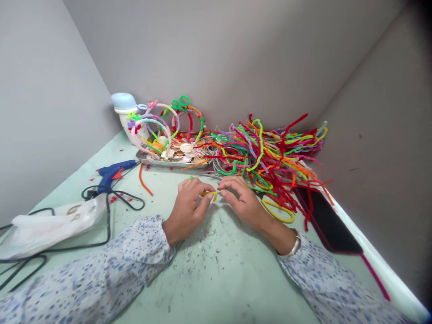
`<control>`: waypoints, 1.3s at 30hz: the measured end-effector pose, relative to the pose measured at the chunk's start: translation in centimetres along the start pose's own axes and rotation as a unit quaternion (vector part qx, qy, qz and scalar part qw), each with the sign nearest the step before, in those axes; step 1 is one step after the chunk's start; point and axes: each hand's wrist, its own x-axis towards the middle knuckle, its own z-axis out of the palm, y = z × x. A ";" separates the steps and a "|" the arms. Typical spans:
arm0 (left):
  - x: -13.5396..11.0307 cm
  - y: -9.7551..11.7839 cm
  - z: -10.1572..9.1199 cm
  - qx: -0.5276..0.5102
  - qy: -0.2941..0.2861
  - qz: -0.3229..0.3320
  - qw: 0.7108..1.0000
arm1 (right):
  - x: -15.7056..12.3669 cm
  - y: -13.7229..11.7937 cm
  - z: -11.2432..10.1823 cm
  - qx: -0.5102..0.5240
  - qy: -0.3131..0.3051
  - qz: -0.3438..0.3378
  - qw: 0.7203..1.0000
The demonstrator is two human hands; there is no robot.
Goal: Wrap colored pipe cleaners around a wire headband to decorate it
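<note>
In front of the tray, my left hand (192, 204) pinches a short bent piece of yellow pipe cleaner (215, 196) between thumb and fingertips. My right hand (241, 200) is closed in a pinch just right of it, the fingertips almost meeting the left ones. What sits between the right fingertips is too small to make out. Behind both hands runs a thin grey band (209, 176), partly hidden by the fingers. Yellow-handled scissors (278, 211) lie beside my right wrist, partly under a pile of coloured pipe cleaners (270, 148).
A metal tray (168, 162) at the back holds shells and pipe-cleaner-wrapped headbands (168, 128). Behind its left end stands a white bottle (125, 112). A blue glue gun (114, 173) with black cord and a plastic bag (64, 220) lie left; a dark phone (327, 220) lies right.
</note>
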 end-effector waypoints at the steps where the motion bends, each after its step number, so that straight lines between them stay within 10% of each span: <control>1: 0.0 0.0 0.0 0.003 0.001 -0.002 1.000 | 0.0 0.1 0.0 -0.002 0.000 -0.003 1.000; 39: 0.2 0.2 -0.2 0.012 -0.003 -0.014 1.000 | 0.3 -0.4 0.2 -0.028 0.004 -0.021 0.999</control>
